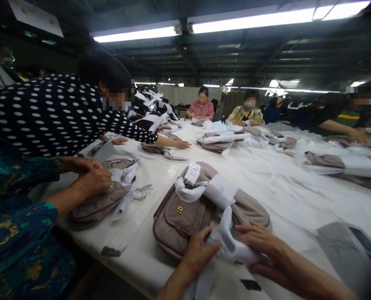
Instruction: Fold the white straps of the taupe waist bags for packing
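Hands [200, 248] touch white wrapping [226, 231] over pale table [135, 238], strip lights [254, 21] overhead

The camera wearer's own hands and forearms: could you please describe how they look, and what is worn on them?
The left hand and the right hand wear no gloves. The left forearm and right forearm show no sleeve within the picture, and no watch or bracelet is visible.

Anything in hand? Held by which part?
Left hand holds the white wrapping at its left edge; whether the right hand grips its right end can't be told.
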`<control>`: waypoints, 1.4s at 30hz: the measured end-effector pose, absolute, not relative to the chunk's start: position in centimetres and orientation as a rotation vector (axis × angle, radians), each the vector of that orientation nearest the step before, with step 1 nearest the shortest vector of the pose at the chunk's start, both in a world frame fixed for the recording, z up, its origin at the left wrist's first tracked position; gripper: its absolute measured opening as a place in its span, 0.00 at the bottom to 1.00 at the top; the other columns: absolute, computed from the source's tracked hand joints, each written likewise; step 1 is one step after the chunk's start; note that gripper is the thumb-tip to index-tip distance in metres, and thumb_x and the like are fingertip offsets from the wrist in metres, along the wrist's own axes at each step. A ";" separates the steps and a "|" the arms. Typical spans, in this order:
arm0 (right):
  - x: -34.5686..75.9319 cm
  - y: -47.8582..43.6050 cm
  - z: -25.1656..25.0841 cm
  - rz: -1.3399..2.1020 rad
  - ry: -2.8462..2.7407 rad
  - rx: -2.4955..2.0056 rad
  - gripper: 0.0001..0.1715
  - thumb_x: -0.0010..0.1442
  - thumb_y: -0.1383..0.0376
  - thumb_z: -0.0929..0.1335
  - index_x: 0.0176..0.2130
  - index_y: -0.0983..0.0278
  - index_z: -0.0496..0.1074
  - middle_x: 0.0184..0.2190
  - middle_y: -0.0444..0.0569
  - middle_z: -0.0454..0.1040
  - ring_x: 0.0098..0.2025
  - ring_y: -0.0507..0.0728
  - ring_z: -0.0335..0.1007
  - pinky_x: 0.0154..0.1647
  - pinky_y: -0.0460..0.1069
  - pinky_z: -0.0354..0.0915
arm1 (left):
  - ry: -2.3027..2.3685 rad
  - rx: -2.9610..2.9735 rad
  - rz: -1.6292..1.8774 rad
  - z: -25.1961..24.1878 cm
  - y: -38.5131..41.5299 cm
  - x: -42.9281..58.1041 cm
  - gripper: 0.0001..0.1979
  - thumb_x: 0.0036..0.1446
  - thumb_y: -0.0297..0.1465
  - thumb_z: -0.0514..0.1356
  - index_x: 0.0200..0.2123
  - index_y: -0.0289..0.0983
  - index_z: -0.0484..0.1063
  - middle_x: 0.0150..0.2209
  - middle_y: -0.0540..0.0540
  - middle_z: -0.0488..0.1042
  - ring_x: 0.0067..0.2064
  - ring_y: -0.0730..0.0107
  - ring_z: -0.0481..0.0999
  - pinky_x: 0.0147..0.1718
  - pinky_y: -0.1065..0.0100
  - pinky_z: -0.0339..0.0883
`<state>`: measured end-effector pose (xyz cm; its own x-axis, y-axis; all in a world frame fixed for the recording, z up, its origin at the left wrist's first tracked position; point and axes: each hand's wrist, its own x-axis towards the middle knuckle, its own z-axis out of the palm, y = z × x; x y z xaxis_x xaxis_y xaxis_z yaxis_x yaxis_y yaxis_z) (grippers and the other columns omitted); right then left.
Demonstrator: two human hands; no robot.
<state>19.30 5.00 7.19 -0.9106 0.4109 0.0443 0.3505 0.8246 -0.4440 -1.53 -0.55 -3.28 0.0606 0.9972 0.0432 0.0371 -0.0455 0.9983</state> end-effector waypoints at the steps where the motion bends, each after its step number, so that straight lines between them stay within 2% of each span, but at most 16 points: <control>1: 20.6 5.3 6.6 0.654 -2.874 -0.573 0.23 0.55 0.61 0.67 0.50 0.60 0.65 0.52 0.54 0.65 0.59 0.63 0.53 0.59 0.63 0.47 | 1.174 1.321 1.192 -3.2 -0.6 -1.6 0.17 0.50 0.36 0.59 0.42 0.32 0.70 0.36 0.48 0.73 0.40 0.62 0.69 0.38 0.68 0.62; 4: 23.1 5.4 5.7 0.658 -2.826 -0.603 0.30 0.54 0.59 0.68 0.55 0.60 0.62 0.55 0.54 0.62 0.59 0.62 0.52 0.58 0.58 0.53 | 1.195 1.354 1.197 -3.1 -0.6 -1.5 0.16 0.51 0.35 0.58 0.41 0.33 0.70 0.35 0.48 0.73 0.38 0.64 0.69 0.36 0.70 0.61; 6: 24.0 4.9 6.0 0.632 -2.725 -0.820 0.29 0.55 0.58 0.67 0.55 0.59 0.61 0.54 0.53 0.63 0.56 0.61 0.58 0.53 0.54 0.61 | 1.206 1.352 1.192 -3.0 -0.5 -1.5 0.15 0.51 0.35 0.57 0.42 0.33 0.70 0.36 0.48 0.73 0.39 0.64 0.69 0.36 0.71 0.61; 9: 24.6 3.4 6.5 0.489 -2.496 -1.172 0.18 0.58 0.57 0.64 0.47 0.60 0.67 0.44 0.51 0.72 0.44 0.57 0.69 0.35 0.47 0.70 | 1.205 1.350 1.188 -3.1 -0.4 -1.5 0.15 0.51 0.34 0.57 0.42 0.34 0.70 0.35 0.48 0.72 0.39 0.64 0.69 0.38 0.71 0.61; 11: 24.8 2.1 6.1 0.405 -2.456 -1.250 0.15 0.56 0.55 0.66 0.39 0.62 0.69 0.35 0.49 0.73 0.35 0.55 0.71 0.24 0.44 0.68 | 1.205 1.355 1.177 -3.1 -0.3 -1.5 0.15 0.51 0.34 0.57 0.42 0.34 0.70 0.34 0.48 0.72 0.39 0.64 0.69 0.38 0.71 0.62; 12: 24.7 1.4 5.5 0.336 -2.456 -1.232 0.16 0.54 0.54 0.67 0.37 0.63 0.69 0.32 0.49 0.73 0.32 0.55 0.71 0.23 0.45 0.68 | 1.203 1.359 1.174 -3.2 -0.3 -1.5 0.16 0.51 0.34 0.57 0.43 0.34 0.69 0.34 0.48 0.72 0.39 0.64 0.69 0.38 0.71 0.62; 14: 24.0 0.4 4.1 0.120 -2.429 -1.102 0.19 0.51 0.53 0.69 0.36 0.64 0.68 0.32 0.50 0.72 0.33 0.56 0.71 0.29 0.48 0.69 | 1.197 1.363 1.175 -3.1 -0.3 -1.5 0.17 0.51 0.34 0.57 0.44 0.34 0.69 0.35 0.48 0.72 0.39 0.64 0.69 0.38 0.71 0.62; 17: 22.2 -0.1 2.3 -0.199 -2.382 -0.866 0.25 0.50 0.55 0.70 0.44 0.66 0.66 0.45 0.59 0.68 0.49 0.65 0.64 0.48 0.60 0.62 | 1.205 1.356 1.183 -2.8 -0.4 -1.5 0.15 0.51 0.34 0.57 0.42 0.33 0.70 0.35 0.48 0.72 0.39 0.64 0.69 0.37 0.71 0.62; 20: 20.3 0.7 1.2 -0.288 -2.525 -0.733 0.18 0.54 0.61 0.67 0.44 0.65 0.67 0.51 0.58 0.65 0.58 0.67 0.54 0.55 0.65 0.51 | 1.242 1.338 1.180 -2.5 -0.7 -1.3 0.15 0.50 0.34 0.57 0.40 0.33 0.70 0.34 0.47 0.73 0.38 0.64 0.69 0.37 0.70 0.62; 23: 19.2 1.6 0.3 -0.339 -2.576 -0.625 0.22 0.54 0.59 0.67 0.47 0.65 0.65 0.51 0.57 0.66 0.58 0.67 0.53 0.57 0.64 0.45 | 1.273 1.330 1.176 -2.6 -0.9 -1.2 0.15 0.49 0.34 0.57 0.40 0.32 0.71 0.33 0.48 0.73 0.37 0.65 0.69 0.37 0.71 0.62; 25: 18.9 2.1 -0.6 -0.338 -2.553 -0.574 0.27 0.55 0.59 0.66 0.52 0.66 0.62 0.48 0.57 0.69 0.54 0.65 0.60 0.59 0.63 0.41 | 1.285 1.329 1.175 -2.9 -0.9 -1.2 0.15 0.48 0.33 0.58 0.40 0.32 0.71 0.33 0.49 0.72 0.36 0.66 0.69 0.35 0.71 0.62; 28: 19.2 2.7 -2.1 -0.327 -2.523 -0.534 0.25 0.57 0.61 0.64 0.53 0.65 0.59 0.42 0.53 0.73 0.47 0.61 0.68 0.61 0.60 0.38 | 1.285 1.314 1.197 -3.3 -0.9 -1.2 0.14 0.48 0.33 0.58 0.38 0.32 0.72 0.32 0.50 0.72 0.34 0.69 0.68 0.33 0.73 0.61; 31: 19.8 3.7 -3.7 -0.399 -2.534 -0.536 0.31 0.54 0.55 0.64 0.54 0.66 0.60 0.46 0.56 0.71 0.49 0.64 0.66 0.61 0.61 0.35 | 1.295 1.288 1.228 -3.4 -1.0 -1.2 0.13 0.47 0.33 0.59 0.36 0.33 0.72 0.29 0.51 0.70 0.31 0.71 0.67 0.30 0.74 0.59; 35: 20.0 5.2 -5.4 -0.336 -2.560 -0.345 0.20 0.55 0.60 0.65 0.48 0.62 0.65 0.37 0.49 0.75 0.43 0.59 0.70 0.61 0.58 0.37 | 1.343 1.300 1.225 -3.2 -1.2 -1.3 0.11 0.46 0.33 0.60 0.34 0.33 0.73 0.26 0.53 0.67 0.30 0.73 0.66 0.28 0.75 0.58; 37: 20.0 5.1 -4.8 -0.263 -2.558 -0.383 0.18 0.57 0.59 0.64 0.47 0.62 0.65 0.36 0.50 0.75 0.42 0.60 0.70 0.60 0.59 0.41 | 1.356 1.314 1.192 -3.0 -1.2 -1.3 0.12 0.46 0.33 0.60 0.35 0.34 0.73 0.27 0.53 0.68 0.30 0.72 0.66 0.28 0.74 0.58; 42: 21.5 2.8 0.6 -0.289 -2.562 -0.668 0.41 0.51 0.51 0.67 0.58 0.67 0.55 0.52 0.60 0.63 0.54 0.67 0.59 0.57 0.62 0.49 | 1.311 1.362 1.173 -3.1 -1.0 -1.5 0.13 0.48 0.33 0.57 0.38 0.34 0.71 0.31 0.51 0.70 0.33 0.70 0.67 0.32 0.73 0.60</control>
